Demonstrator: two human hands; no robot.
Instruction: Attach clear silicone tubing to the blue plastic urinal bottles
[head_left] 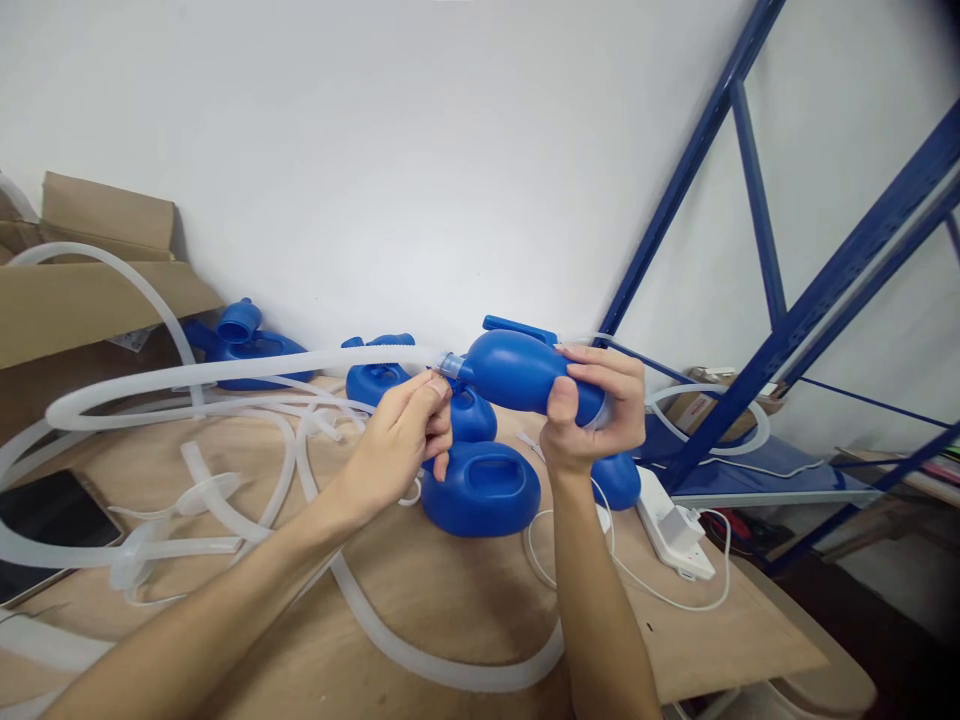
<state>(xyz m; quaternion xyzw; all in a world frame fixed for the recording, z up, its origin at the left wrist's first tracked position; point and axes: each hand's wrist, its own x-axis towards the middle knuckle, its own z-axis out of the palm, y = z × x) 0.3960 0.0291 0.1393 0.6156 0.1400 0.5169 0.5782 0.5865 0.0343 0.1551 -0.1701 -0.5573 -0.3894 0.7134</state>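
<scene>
**Your right hand [600,405] holds a blue bottle [514,370] above the table [450,590]**

In the head view, your right hand grasps the bottle sideways, fingers along the top, thumb on the near side. Left of that grip, its neck meets a clear connector [451,366], joined to a white tube [300,362] that runs off leftward. Your left hand [409,430], fingers curled, sits at the connector's lower edge; whether it pinches it, you cannot tell. Below, between your hands, rests a second bottle [457,512]. A power strip [654,515] lies right of your right hand; well left of your left hand are a box [75,310] and a dark-screened device [60,510].
</scene>
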